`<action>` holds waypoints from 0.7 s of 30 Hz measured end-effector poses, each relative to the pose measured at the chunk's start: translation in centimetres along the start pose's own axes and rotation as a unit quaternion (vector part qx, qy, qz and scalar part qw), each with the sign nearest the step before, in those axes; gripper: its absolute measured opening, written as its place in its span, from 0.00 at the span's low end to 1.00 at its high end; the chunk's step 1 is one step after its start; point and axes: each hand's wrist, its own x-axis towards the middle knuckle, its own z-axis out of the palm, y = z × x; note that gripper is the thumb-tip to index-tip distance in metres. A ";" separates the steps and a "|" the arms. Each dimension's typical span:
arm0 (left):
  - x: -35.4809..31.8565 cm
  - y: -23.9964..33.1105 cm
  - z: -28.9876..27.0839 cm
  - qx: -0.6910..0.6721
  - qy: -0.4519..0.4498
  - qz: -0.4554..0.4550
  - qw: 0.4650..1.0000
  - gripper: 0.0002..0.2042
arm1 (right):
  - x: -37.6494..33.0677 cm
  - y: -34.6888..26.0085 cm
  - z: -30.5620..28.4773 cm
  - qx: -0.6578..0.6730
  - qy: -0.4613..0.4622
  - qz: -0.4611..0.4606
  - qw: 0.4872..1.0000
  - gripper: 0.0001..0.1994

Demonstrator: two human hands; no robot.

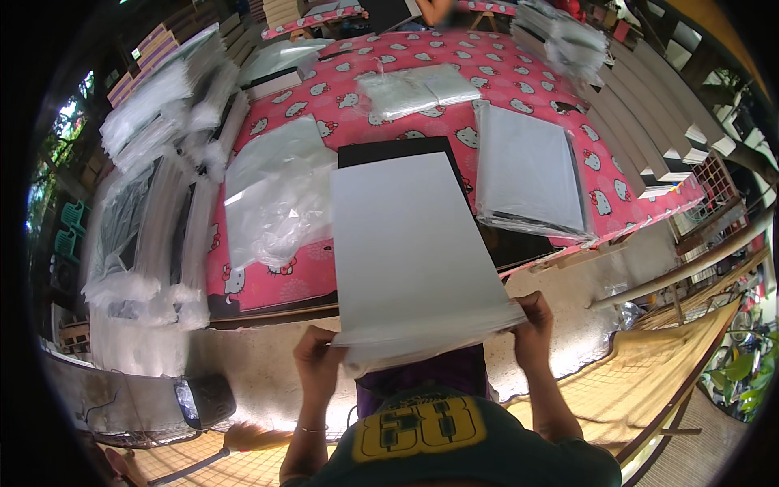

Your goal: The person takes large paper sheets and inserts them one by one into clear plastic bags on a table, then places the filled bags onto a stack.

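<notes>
A large white rectangular sheet or flat pack (410, 235) lies in front of me, its near end jutting past the table edge. Clear plastic (430, 331) wraps that near end and hangs in a loose fold. My left hand (318, 355) pinches the plastic at its left corner, and my right hand (532, 321) grips the right corner. Beneath the white piece, a black flat panel (393, 151) shows along the far and right sides. To its left rests a pile of clear plastic bags (280, 195); to its right is a plastic-wrapped white pack (529, 172).
The table wears a pink patterned cloth (288, 288). Another folded plastic bundle (422, 89) lies farther back. Tall stacks of wrapped packs (158, 219) flank the left, and thick grey-edged stacks (649, 114) the right. A broom (251, 438) is at lower left. Part of another person (434, 11) shows beyond.
</notes>
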 end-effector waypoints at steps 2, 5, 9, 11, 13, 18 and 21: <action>0.8 4.4 0.8 -0.174 -0.008 -0.066 0.982 0.20 | 1.0 -2.3 -1.7 0.054 -0.121 0.050 0.990 0.07; 2.4 5.7 -2.6 -0.329 -0.066 -0.006 0.942 0.23 | 2.4 -9.7 0.4 0.274 -0.248 0.094 0.924 0.25; 10.2 14.5 0.6 -0.510 -0.177 0.075 0.839 0.19 | 8.9 -15.6 6.1 0.323 -0.283 -0.052 0.902 0.28; 15.6 16.0 0.6 -0.484 -0.177 0.102 0.851 0.18 | 14.1 -17.9 9.7 0.362 -0.299 -0.044 0.882 0.19; 20.6 15.4 1.4 -0.444 -0.168 0.124 0.871 0.15 | 19.2 -15.6 10.8 0.394 -0.281 -0.002 0.875 0.14; 26.4 4.6 2.8 -0.486 -0.056 -0.051 0.870 0.08 | 25.8 -5.4 10.5 0.436 -0.198 0.123 0.869 0.13; 25.4 -5.3 1.9 -0.420 0.034 -0.168 0.891 0.13 | 25.4 4.2 6.5 0.340 -0.184 0.159 0.909 0.10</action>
